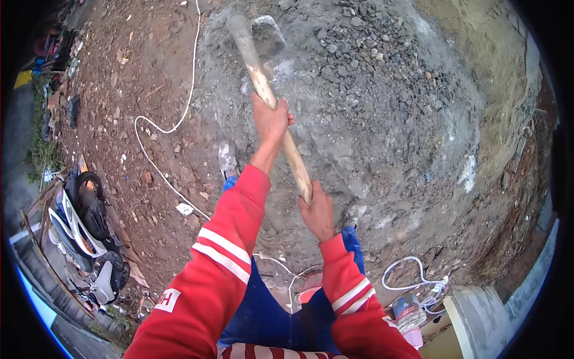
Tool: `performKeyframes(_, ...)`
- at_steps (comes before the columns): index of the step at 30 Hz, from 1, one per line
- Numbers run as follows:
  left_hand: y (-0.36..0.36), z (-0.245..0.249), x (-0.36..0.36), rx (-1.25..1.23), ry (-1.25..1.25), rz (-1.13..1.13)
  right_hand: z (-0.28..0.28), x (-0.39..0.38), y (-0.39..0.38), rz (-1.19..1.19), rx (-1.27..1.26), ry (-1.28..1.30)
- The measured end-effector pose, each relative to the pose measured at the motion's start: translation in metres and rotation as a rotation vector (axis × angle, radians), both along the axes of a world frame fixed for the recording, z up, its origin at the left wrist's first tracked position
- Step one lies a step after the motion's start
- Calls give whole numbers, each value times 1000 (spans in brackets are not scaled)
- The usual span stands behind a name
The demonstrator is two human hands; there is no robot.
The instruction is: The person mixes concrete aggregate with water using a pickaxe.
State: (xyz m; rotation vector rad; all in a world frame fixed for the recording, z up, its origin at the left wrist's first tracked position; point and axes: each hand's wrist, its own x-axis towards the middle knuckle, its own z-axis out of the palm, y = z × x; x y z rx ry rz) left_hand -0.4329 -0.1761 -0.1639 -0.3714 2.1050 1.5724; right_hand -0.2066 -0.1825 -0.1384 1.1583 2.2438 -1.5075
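Both of my hands are wrapped around the wooden handle of a hoe. My left hand grips it about midway along. My right hand is closed on the end nearest my body. The handle slants away from me to the upper left. Its far end is caked with grey mud, and the metal blade there rests at a heap of grey, gravelly mix. Part of the blade is hidden in the mix or by its grey coating.
A white cable winds across the brown soil at left and passes near my feet. A motorcycle is at the left. At lower right are a coiled white hose, a clear plastic container and a concrete block.
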Motion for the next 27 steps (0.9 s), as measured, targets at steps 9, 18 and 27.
performKeyframes(9,-92,-182,198,-562,-191,-247,-81,113,-75,147,-146,-570)
performKeyframes(18,-39,-170,217,-387,-509,-330,-50,115,-5,-176,-588,-451)
performKeyframes(27,93,13,283,373,-892,534,227,272,198,-85,-485,-502)
